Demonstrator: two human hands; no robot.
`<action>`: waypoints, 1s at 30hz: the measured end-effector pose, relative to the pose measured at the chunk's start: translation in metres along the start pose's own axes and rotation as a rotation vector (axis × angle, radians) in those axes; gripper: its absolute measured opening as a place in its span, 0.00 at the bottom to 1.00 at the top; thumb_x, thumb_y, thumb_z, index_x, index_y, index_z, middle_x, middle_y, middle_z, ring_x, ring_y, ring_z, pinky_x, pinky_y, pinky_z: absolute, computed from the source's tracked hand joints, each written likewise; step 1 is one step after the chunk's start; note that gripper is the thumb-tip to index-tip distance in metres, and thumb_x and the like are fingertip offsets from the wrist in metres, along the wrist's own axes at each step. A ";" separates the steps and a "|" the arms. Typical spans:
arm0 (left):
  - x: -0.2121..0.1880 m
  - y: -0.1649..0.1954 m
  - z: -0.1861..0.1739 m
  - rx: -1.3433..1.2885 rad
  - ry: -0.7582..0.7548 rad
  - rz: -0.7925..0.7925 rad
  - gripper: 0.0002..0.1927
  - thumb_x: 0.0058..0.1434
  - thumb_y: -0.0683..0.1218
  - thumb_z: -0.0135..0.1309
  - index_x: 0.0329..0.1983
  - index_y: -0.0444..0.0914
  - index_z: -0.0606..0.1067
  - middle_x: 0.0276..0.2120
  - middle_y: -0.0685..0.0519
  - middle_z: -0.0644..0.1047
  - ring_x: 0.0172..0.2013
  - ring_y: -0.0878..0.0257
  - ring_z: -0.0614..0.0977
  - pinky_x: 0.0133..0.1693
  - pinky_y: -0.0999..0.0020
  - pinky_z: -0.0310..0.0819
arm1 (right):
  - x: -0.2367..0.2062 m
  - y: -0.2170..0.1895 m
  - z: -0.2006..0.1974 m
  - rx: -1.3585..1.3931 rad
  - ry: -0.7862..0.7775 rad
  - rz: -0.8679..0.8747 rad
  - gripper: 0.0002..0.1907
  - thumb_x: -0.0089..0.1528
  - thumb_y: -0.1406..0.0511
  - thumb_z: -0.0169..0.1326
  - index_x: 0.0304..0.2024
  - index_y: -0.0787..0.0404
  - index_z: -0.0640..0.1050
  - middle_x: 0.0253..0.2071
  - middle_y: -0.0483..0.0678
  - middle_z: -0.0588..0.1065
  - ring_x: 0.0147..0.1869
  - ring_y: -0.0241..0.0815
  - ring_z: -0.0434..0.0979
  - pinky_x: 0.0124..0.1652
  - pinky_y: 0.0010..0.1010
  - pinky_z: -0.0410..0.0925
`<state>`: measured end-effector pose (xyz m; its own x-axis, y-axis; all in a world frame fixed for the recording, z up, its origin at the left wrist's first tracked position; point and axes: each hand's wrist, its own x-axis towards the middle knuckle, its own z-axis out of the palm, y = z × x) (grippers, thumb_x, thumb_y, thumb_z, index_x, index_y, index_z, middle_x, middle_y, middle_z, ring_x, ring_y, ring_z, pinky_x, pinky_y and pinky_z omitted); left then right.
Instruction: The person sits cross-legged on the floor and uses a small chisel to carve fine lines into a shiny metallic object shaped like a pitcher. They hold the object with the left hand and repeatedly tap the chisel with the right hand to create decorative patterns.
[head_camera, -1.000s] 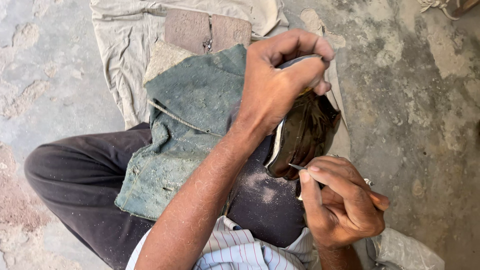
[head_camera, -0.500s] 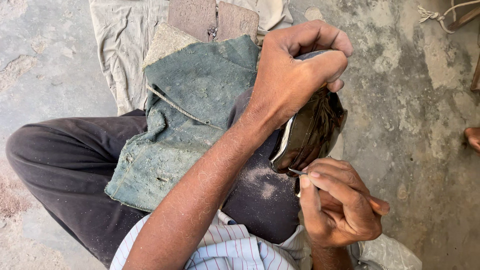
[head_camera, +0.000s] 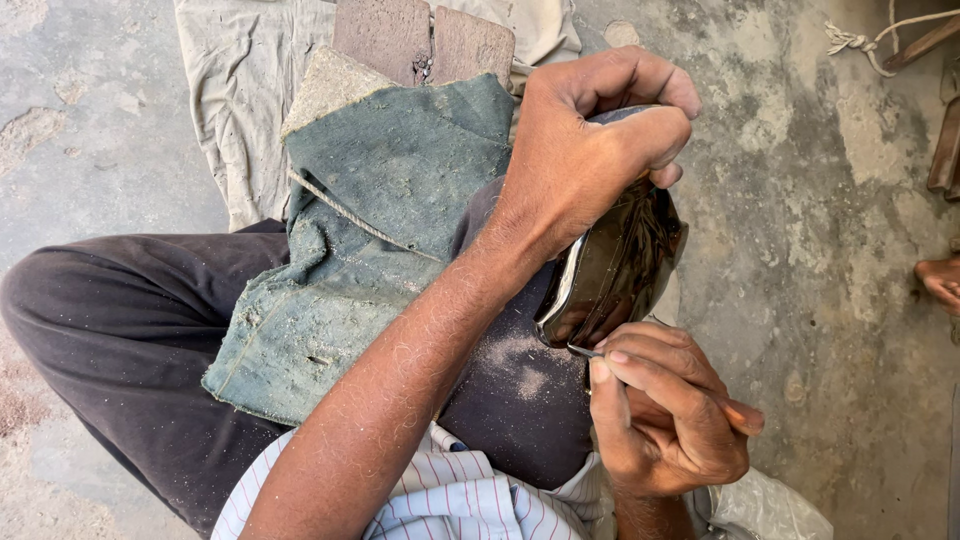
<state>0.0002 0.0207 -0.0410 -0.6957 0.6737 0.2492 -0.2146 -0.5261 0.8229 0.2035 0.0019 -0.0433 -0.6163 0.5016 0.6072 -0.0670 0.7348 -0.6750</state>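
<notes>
My left hand (head_camera: 585, 150) grips the top of a dark, shiny shoe (head_camera: 620, 270) that rests on my lap against my dark trousers (head_camera: 110, 320). My right hand (head_camera: 665, 415) pinches a thin metal tool (head_camera: 583, 352), its tip touching the lower edge of the shoe. A worn green cloth (head_camera: 370, 240) with a length of cord lies over my left thigh, beside the shoe.
A pale cloth (head_camera: 240, 90) is spread on the concrete floor ahead, with two brown blocks (head_camera: 425, 40) on it. A rope end (head_camera: 850, 40) lies at the upper right. Another person's foot (head_camera: 940, 280) shows at the right edge. A plastic bag (head_camera: 770, 505) sits near my right side.
The view has drifted slightly; both hands keep their hold. My right hand has shifted a little along the shoe's lower edge with the tool.
</notes>
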 end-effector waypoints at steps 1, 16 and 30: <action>-0.001 0.001 0.000 -0.019 0.000 -0.007 0.08 0.59 0.39 0.55 0.39 0.30 0.80 0.27 0.55 0.79 0.26 0.69 0.81 0.33 0.72 0.78 | 0.000 0.000 0.000 -0.002 0.000 -0.006 0.11 0.61 0.77 0.60 0.44 0.63 0.77 0.37 0.54 0.80 0.38 0.45 0.84 0.39 0.36 0.80; 0.041 0.005 0.009 -0.038 0.022 -0.606 0.04 0.45 0.35 0.49 0.21 0.26 0.73 0.18 0.46 0.73 0.15 0.59 0.75 0.21 0.59 0.79 | 0.037 -0.024 -0.011 -0.024 0.015 0.125 0.12 0.59 0.79 0.63 0.42 0.67 0.76 0.41 0.59 0.82 0.43 0.46 0.87 0.48 0.33 0.78; 0.041 0.008 0.007 -0.001 0.006 -0.663 0.06 0.43 0.35 0.47 0.23 0.25 0.74 0.21 0.44 0.74 0.18 0.57 0.76 0.24 0.57 0.80 | 0.037 -0.019 -0.001 -0.025 -0.021 -0.038 0.13 0.58 0.79 0.64 0.42 0.66 0.78 0.42 0.57 0.81 0.50 0.48 0.86 0.45 0.34 0.83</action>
<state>-0.0251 0.0475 -0.0210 -0.4201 0.8520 -0.3124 -0.5990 -0.0017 0.8007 0.1829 0.0076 -0.0075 -0.6298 0.4633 0.6235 -0.0714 0.7647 -0.6404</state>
